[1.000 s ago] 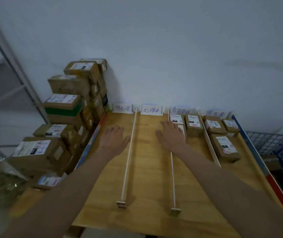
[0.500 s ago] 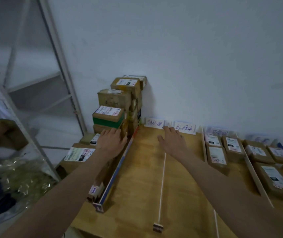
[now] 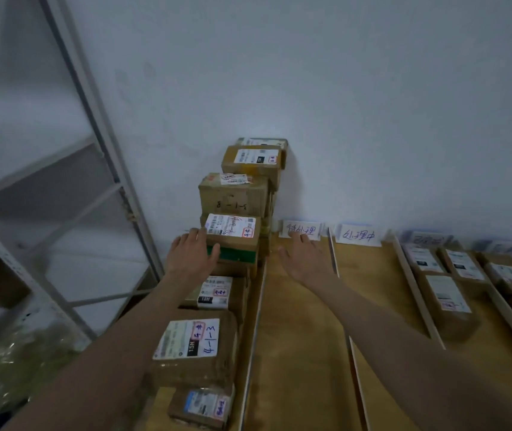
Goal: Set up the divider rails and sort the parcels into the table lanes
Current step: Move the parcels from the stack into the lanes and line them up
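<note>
Cardboard parcels (image 3: 446, 301) lie in the right lanes of the table (image 3: 298, 353). The left hand (image 3: 191, 256), fingers apparently relaxed, touches the green-taped parcel (image 3: 233, 241) on the stack. The right hand (image 3: 306, 259) hovers released beside a rail (image 3: 346, 321).

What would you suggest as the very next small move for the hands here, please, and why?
Probably grip the green-banded parcel: the left hand already touches its near corner, fingers straight, while the right hand hangs open over the bare first lane.
</note>
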Available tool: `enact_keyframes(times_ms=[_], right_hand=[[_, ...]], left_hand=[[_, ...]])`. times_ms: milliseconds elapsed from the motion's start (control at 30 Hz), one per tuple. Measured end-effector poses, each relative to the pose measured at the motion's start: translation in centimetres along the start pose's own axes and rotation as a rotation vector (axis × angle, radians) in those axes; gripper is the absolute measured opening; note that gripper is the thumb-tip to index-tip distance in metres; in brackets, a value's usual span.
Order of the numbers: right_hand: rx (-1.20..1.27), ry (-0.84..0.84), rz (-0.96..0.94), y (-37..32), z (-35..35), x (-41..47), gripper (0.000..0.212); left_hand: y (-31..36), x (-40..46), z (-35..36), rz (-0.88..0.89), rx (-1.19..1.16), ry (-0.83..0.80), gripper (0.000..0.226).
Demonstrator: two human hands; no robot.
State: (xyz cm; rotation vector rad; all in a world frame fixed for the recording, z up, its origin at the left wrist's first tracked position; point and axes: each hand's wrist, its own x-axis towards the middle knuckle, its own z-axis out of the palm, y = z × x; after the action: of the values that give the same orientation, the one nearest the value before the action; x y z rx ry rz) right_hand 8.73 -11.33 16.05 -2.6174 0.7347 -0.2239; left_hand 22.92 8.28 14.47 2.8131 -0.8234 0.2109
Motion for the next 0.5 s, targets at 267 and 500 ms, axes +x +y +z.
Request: enact_keyframes(times_ms=[267,500], right_hand=[[0.088,-0.073,0.056,-4.1,2.9,4.3,0.047],[0.439,-0.176,0.134,-5.5,5.2,6.7,0.044]], left_hand=[[-2.5,4.5,2.4,0.017,-0.134,-0.035,0.056],[-1.7,4.6,4.2,-0.074,-0.417,-0.108,0.061]])
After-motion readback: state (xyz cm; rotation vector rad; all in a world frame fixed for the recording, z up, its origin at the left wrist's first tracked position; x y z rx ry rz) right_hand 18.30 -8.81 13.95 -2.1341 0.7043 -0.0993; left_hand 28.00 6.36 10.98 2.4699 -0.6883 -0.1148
